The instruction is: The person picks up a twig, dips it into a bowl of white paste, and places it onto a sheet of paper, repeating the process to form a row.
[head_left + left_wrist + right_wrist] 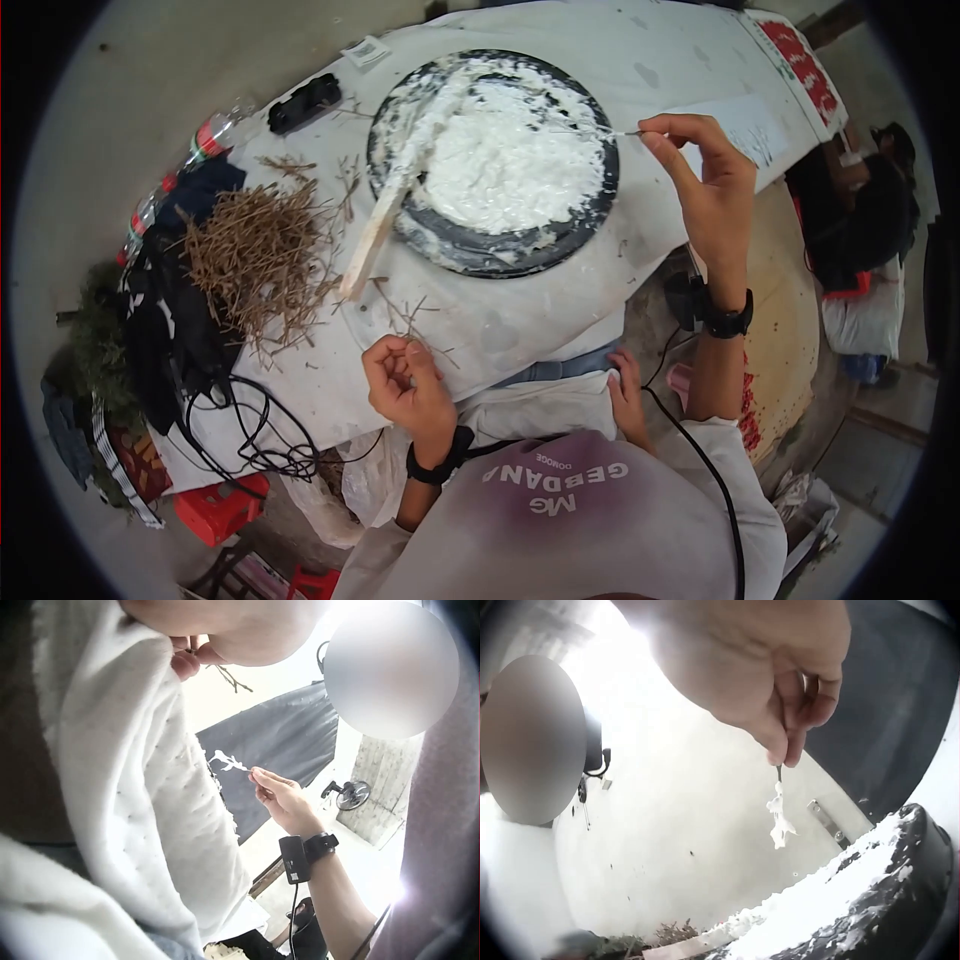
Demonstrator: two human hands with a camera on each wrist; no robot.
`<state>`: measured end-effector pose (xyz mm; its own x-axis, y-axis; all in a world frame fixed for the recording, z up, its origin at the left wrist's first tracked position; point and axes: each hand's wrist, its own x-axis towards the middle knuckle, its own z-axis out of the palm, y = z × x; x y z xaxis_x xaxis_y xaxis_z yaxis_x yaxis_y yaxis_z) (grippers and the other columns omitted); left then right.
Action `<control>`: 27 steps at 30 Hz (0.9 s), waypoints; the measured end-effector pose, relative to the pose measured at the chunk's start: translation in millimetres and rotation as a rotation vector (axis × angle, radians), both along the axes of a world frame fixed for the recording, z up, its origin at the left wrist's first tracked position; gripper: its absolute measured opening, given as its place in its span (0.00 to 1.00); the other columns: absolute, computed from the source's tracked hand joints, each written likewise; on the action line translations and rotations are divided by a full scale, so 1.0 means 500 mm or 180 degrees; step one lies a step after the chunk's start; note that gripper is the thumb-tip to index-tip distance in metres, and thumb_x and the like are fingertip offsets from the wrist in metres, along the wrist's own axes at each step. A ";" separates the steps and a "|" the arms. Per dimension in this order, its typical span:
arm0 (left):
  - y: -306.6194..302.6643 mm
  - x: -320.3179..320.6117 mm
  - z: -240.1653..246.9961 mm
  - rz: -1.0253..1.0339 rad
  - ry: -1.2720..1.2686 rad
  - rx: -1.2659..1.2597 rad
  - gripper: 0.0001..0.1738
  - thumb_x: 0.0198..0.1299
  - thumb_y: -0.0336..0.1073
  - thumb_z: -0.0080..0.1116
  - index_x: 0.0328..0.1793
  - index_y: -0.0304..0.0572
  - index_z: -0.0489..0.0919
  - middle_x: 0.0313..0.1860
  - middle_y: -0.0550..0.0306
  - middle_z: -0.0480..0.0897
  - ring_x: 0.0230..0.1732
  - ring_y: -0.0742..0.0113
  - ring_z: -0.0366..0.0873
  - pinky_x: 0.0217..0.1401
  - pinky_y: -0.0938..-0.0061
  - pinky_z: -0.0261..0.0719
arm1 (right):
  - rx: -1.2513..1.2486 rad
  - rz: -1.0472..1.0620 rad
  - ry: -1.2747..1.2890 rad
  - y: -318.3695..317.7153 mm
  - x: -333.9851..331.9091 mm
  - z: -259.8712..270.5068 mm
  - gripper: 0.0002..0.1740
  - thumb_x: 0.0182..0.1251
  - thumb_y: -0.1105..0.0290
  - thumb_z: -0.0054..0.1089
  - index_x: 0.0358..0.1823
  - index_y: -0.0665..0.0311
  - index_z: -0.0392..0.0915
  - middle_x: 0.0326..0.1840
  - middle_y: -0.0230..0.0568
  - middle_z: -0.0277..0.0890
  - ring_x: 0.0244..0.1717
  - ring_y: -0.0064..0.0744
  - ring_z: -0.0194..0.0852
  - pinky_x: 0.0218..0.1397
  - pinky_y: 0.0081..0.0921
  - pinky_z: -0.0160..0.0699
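At the side of the tabletop (670, 75) I see two plastic bottles (212, 135), with some green plant (100, 315) near. One black cable (262, 452) makes loose loops, and lower down is a red stool (216, 514). Further away there is a fan (353, 796).

White paste (520, 160): wet, glossy, lumpy
Basin (490, 262): black, smeared
Stick (370, 240): pale wood
Twigs (255, 250): brown, matt, rough
Bottle (212, 135): clear plastic

Counting one round black basin (487, 257) of white paste, one long pale wooden stick (368, 243), one thin twig (780, 816) coated in white, one heap of brown branching twigs (262, 255), individually uncountable; two clear plastic bottles (208, 140), two black wrist straps (730, 320), two red plastic stools (216, 511).
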<state>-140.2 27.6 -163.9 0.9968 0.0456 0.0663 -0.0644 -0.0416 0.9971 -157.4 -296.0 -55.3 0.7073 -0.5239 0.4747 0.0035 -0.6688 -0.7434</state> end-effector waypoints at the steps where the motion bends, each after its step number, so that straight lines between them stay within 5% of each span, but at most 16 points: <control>1: 0.005 -0.003 0.001 -0.0006 0.0001 0.0002 0.03 0.78 0.25 0.56 0.52 0.35 0.74 0.31 0.62 0.77 0.23 0.81 0.68 0.26 0.84 0.65 | 0.0029 0.0086 -0.0010 0.017 0.015 0.000 0.09 0.67 0.78 0.75 0.47 0.64 0.92 0.44 0.37 0.91 0.49 0.33 0.83 0.55 0.27 0.79; 4: 0.003 0.002 -0.002 -0.0128 -0.0015 -0.0034 0.03 0.77 0.24 0.56 0.52 0.35 0.74 0.31 0.63 0.77 0.24 0.81 0.69 0.27 0.84 0.67 | -0.0949 0.0163 0.0135 0.065 0.045 0.005 0.10 0.66 0.79 0.75 0.47 0.64 0.92 0.44 0.37 0.91 0.49 0.33 0.83 0.54 0.28 0.80; 13: 0.012 0.006 -0.003 -0.0145 -0.0142 0.0130 0.04 0.76 0.23 0.58 0.52 0.36 0.75 0.32 0.62 0.78 0.25 0.82 0.69 0.27 0.85 0.67 | -0.1143 0.0462 0.0295 0.075 0.058 0.007 0.11 0.67 0.80 0.75 0.49 0.65 0.92 0.45 0.37 0.92 0.49 0.32 0.85 0.56 0.26 0.81; 16: 0.007 -0.002 -0.010 -0.0317 -0.0037 0.0111 0.04 0.76 0.23 0.58 0.52 0.36 0.75 0.32 0.62 0.78 0.25 0.82 0.69 0.27 0.85 0.67 | 0.0264 0.0187 0.0339 0.024 0.009 0.024 0.11 0.68 0.78 0.75 0.51 0.68 0.92 0.45 0.38 0.92 0.51 0.28 0.86 0.58 0.25 0.82; 23: 0.012 0.000 -0.019 -0.0091 -0.0023 -0.0041 0.06 0.74 0.26 0.63 0.50 0.34 0.77 0.32 0.65 0.77 0.29 0.82 0.69 0.32 0.85 0.65 | 0.1145 0.0074 0.0468 -0.028 -0.053 0.060 0.12 0.71 0.74 0.75 0.52 0.70 0.91 0.50 0.40 0.91 0.53 0.29 0.88 0.64 0.24 0.80; 27: 0.009 0.002 -0.012 -0.0206 -0.0102 0.0140 0.04 0.77 0.25 0.59 0.53 0.36 0.76 0.33 0.65 0.76 0.26 0.83 0.68 0.27 0.86 0.65 | 0.1473 0.0275 0.0466 -0.055 -0.045 0.066 0.12 0.72 0.73 0.74 0.54 0.70 0.91 0.51 0.42 0.92 0.55 0.31 0.89 0.67 0.24 0.80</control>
<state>-139.3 32.3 -169.7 0.9949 -0.0226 0.0986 -0.1001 -0.0799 0.9918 -180.0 -323.7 -22.6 0.7994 -0.5927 0.0982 -0.0824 -0.2701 -0.9593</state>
